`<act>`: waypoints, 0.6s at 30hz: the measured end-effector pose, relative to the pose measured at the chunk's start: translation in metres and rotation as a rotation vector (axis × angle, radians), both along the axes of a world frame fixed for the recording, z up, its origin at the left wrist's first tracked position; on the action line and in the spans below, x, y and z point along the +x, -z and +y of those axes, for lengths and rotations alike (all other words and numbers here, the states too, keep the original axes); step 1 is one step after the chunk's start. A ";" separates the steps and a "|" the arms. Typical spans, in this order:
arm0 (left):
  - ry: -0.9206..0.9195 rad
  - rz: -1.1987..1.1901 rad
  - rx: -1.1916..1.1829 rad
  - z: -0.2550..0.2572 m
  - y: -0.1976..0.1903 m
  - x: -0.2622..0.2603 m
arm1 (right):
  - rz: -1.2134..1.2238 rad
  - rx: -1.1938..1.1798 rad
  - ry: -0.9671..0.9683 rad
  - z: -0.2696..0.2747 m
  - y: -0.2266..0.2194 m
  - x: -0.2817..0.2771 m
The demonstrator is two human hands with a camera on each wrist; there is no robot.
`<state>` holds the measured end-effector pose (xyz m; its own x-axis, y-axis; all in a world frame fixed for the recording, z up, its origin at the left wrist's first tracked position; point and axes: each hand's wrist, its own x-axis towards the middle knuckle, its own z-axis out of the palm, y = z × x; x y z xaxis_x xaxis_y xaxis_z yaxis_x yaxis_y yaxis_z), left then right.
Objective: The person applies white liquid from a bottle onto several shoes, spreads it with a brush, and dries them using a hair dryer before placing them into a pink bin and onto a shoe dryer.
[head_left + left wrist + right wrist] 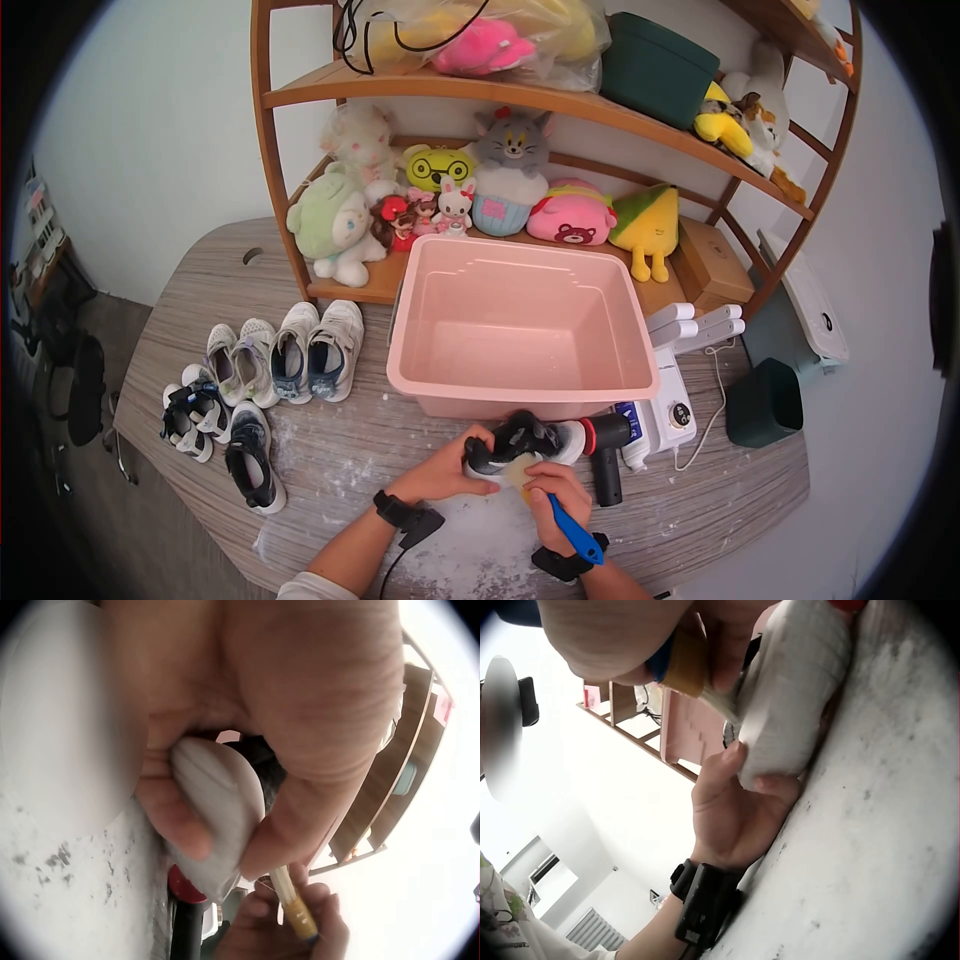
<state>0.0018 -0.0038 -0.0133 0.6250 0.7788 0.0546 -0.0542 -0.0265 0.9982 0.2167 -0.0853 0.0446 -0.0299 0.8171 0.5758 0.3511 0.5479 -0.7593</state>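
Observation:
A black and white shoe (568, 440) lies on the table in front of the pink tub, its white sole (217, 802) facing the left wrist view. My left hand (445, 468) grips one end of it, thumb on one side and fingers on the other. My right hand (560, 497) holds a brush with a blue handle (576, 528); its pale bristles (520, 468) touch the shoe's near side. In the right wrist view the bristles (721, 703) meet the edge of the white sole (799, 690).
Behind stands a pink tub (520, 395). A black and red dryer (606, 462), a white device (672, 405) and a dark green bin (765, 405) are at the right. Several shoes (335, 350) stand left. White residue (450, 550) covers the near table; a toy shelf (400, 88) stands behind.

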 end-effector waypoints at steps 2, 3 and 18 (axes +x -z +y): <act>-0.067 -0.090 -0.012 -0.002 0.000 0.002 | 0.002 -0.073 0.036 0.004 0.002 0.004; -0.065 -0.088 -0.012 -0.001 0.000 0.002 | 0.031 -0.129 0.102 0.006 0.001 0.008; -0.093 -0.150 0.027 0.002 -0.002 0.004 | 0.034 -0.041 0.207 0.016 0.005 0.033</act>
<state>0.0054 -0.0023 -0.0118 0.5331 0.8301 0.1634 -0.1987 -0.0648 0.9779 0.2493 -0.0697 0.0400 0.1598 0.8265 0.5398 0.4273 0.4350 -0.7926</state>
